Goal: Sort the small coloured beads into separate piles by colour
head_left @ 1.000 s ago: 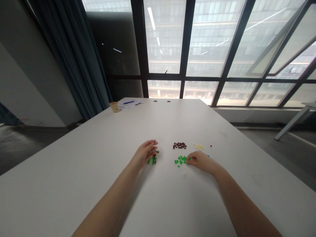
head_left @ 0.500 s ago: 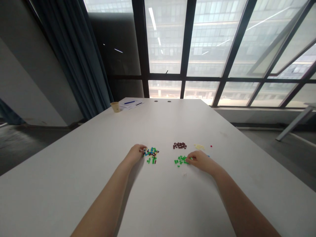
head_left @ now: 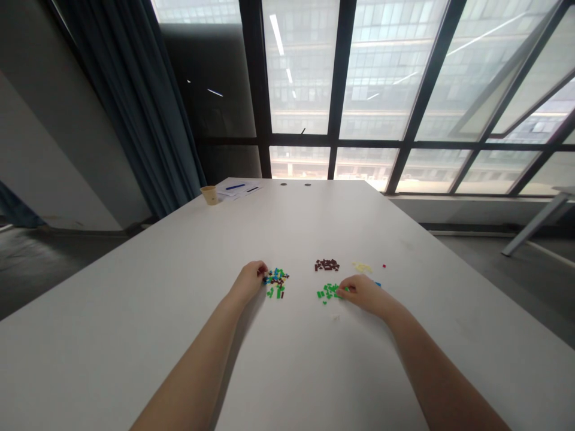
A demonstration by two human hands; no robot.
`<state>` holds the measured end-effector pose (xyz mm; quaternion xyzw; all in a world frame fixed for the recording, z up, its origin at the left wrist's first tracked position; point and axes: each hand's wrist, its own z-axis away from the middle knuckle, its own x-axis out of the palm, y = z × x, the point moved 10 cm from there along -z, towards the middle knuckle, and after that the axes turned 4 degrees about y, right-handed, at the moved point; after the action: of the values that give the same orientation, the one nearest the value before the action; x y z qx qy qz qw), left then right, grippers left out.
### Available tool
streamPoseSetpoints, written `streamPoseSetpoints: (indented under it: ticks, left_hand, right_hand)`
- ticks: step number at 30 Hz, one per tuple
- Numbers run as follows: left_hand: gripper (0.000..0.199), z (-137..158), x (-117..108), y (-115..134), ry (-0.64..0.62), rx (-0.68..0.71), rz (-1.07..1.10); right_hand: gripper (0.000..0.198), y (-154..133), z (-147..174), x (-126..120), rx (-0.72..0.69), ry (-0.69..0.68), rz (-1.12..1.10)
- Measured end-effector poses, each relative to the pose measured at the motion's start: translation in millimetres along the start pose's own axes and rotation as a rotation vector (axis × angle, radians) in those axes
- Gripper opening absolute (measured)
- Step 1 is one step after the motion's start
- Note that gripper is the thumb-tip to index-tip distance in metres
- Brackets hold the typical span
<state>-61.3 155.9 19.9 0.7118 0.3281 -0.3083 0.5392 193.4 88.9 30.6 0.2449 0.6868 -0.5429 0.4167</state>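
Observation:
My left hand (head_left: 250, 279) rests at the left edge of a mixed pile of small toy bricks (head_left: 277, 277), coloured blue, green, brown and yellow. Its fingers are curled in, and anything between them is too small to make out. Over the right side of a group of green bricks (head_left: 327, 291) is my right hand (head_left: 359, 288), thumb and fingertips pinched together. Whatever is in that pinch is hidden. A blue brick (head_left: 378, 284) shows partly behind the right hand.
Brown bricks (head_left: 327, 264) lie beyond the green ones, with pale yellow pieces (head_left: 362, 267) and one red piece (head_left: 384, 266) to their right. Whitish bits (head_left: 335, 317) lie nearer me. At the far left are a paper cup (head_left: 209, 195) and papers with pens (head_left: 238, 190).
The fingers of my left hand have shifted slightly and curled in more at the mixed pile. My right hand has stayed almost still at the green bricks.

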Motion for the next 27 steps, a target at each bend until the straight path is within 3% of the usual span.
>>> streamPoseSetpoints:
  ticks: [7,15,19,27]
  left_hand:
    - [0.012,2.2,-14.9,12.7,0.138,-0.025,0.441]
    - [0.023,22.7,12.2,62.7,-0.028,-0.105,1.056]
    - [0.023,33.5,22.5,81.0,-0.059,-0.084,1.167]
    - [0.019,41.0,26.0,93.4,-0.073,-0.064,1.153]
  right_hand:
    - [0.032,-0.2,-0.4,-0.1,0.0,0.004,0.002]
    - [0.03,-7.6,-1.2,0.7,-0.038,0.026,-0.019]
    - [0.029,-18.2,-1.4,1.2,-0.091,0.064,-0.016]
    - [0.026,-43.5,1.8,-3.9,-0.179,0.109,-0.06]
